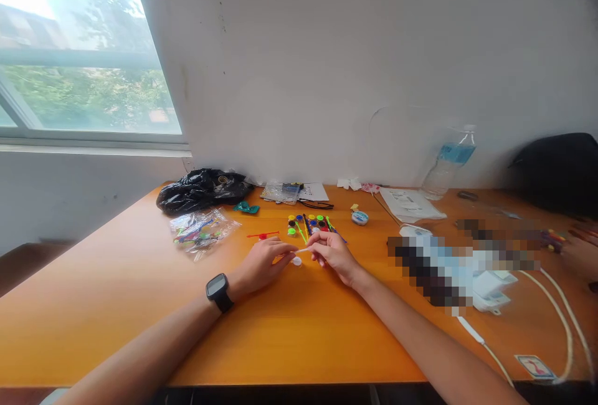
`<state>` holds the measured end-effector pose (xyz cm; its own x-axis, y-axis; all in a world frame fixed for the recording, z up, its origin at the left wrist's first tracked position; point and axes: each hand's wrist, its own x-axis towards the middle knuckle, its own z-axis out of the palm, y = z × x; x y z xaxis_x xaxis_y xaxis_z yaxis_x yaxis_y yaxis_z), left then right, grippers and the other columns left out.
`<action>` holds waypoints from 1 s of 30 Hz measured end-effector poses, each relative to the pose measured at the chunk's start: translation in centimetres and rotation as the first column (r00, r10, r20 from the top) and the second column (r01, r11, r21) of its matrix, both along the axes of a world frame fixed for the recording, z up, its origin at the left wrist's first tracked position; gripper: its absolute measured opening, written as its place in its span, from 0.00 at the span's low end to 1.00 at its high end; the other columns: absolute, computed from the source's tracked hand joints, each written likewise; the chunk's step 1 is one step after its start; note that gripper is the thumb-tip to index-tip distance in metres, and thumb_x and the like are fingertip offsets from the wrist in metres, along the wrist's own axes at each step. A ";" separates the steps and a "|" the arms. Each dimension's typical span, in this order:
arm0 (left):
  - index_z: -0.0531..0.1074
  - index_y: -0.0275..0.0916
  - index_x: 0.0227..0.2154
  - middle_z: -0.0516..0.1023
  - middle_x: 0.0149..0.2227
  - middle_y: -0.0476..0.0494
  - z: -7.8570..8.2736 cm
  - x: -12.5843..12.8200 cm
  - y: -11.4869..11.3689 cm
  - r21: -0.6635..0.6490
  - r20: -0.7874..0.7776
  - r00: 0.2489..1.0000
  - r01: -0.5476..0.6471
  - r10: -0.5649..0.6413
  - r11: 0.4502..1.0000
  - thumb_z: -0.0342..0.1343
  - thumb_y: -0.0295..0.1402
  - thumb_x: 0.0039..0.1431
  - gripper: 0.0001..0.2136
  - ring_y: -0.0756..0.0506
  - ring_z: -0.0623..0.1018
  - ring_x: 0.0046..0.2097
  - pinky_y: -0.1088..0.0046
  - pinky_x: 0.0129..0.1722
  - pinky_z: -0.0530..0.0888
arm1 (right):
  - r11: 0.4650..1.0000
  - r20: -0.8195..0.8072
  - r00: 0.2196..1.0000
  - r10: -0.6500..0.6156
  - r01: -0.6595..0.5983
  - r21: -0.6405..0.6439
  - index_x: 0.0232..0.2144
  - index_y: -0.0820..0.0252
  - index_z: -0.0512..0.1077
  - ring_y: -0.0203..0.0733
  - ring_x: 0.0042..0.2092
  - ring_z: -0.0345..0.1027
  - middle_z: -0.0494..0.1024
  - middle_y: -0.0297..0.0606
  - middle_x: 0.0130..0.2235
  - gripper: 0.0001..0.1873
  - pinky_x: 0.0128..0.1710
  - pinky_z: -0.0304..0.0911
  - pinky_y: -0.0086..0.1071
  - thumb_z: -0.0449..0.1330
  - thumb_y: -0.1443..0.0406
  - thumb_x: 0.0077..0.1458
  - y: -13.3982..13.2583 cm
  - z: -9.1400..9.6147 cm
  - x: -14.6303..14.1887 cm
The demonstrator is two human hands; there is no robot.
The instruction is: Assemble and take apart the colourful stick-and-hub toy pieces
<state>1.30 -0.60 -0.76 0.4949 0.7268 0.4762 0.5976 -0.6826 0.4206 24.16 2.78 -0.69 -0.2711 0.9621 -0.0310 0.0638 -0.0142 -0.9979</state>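
Observation:
My left hand (270,263), with a dark watch at the wrist, pinches one end of a thin white plastic stick (303,250). The other end is between the fingers of my right hand (334,257). Just below the stick, by my left fingertips, is a white round piece (297,262); I cannot tell whether it is joined to the stick. Beyond my hands lie several coloured round pieces (292,231) in rows, with yellow, blue and green sticks (306,225) among them. A red stick with a red round piece (263,236) lies behind my left hand.
At left lie a clear bag of coloured pieces (200,232) and a black plastic bag (205,190). A small round container (359,217) and a water bottle (443,165) stand farther back. White cables (567,330) run at right, where another person's hand (582,252) shows.

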 end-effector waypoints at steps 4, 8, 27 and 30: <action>0.82 0.43 0.44 0.82 0.37 0.43 -0.1 0.1 0.0 -0.022 -0.009 1.000 0.018 -0.018 1.000 0.53 0.36 0.73 0.11 0.45 0.80 0.38 0.71 0.39 0.74 | 0.999 0.111 0.994 0.018 -0.024 0.048 0.30 0.58 0.75 0.35 0.23 0.62 0.73 0.31 0.21 0.13 0.20 0.52 0.27 0.70 0.56 0.48 0.2 -0.5 0.0; 0.82 0.44 0.46 0.83 0.38 0.43 0.0 0.3 -0.2 -0.038 0.010 0.999 0.043 -0.042 0.998 0.56 0.37 0.72 0.10 0.45 0.80 0.39 0.70 0.40 0.75 | 0.986 0.210 0.976 0.049 -0.082 0.148 0.29 0.59 0.76 0.36 0.25 0.64 0.73 0.32 0.22 0.15 0.23 0.56 0.28 0.70 0.54 0.50 0.3 -1.1 -0.1; 0.81 0.42 0.41 0.83 0.38 0.45 -0.3 0.9 -0.1 -0.027 -0.015 1.000 -0.012 0.012 1.000 0.61 0.36 0.67 0.06 0.45 0.80 0.38 0.71 0.36 0.74 | 0.959 0.264 0.957 0.121 -0.182 0.218 0.31 0.61 0.78 0.35 0.27 0.64 0.76 0.35 0.28 0.18 0.25 0.57 0.28 0.70 0.51 0.51 1.1 -1.5 0.4; 0.80 0.43 0.40 0.83 0.38 0.45 0.0 0.8 -0.3 -0.015 -0.010 1.000 -0.007 0.006 1.000 0.61 0.35 0.66 0.05 0.45 0.80 0.39 0.71 0.37 0.74 | 0.956 0.273 0.953 0.134 -0.196 0.216 0.31 0.61 0.78 0.34 0.26 0.63 0.76 0.35 0.28 0.18 0.24 0.56 0.28 0.69 0.51 0.53 0.9 -1.3 0.4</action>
